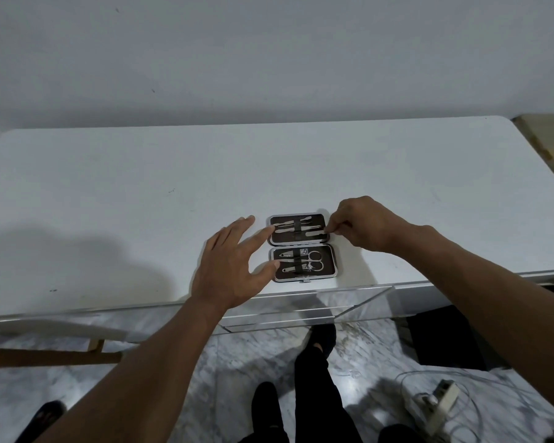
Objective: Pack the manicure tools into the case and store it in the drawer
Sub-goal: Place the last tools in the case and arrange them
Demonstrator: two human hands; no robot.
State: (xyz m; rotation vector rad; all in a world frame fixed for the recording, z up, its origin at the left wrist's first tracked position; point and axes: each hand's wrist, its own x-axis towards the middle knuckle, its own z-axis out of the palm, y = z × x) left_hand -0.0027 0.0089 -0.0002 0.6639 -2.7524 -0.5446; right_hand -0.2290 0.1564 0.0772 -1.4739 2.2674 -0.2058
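right hand (367,226) pinches file (314,233) end at case (301,247) far-half right edge, file lying crosswise; left hand (229,266) spread, bracing case's left

White table (141,193), plain grey wall (269,52), marbled floor (253,356)

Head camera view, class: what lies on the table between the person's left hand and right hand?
The open manicure case lies between the left hand and right hand, its far half directly between their fingertips, on the white table.
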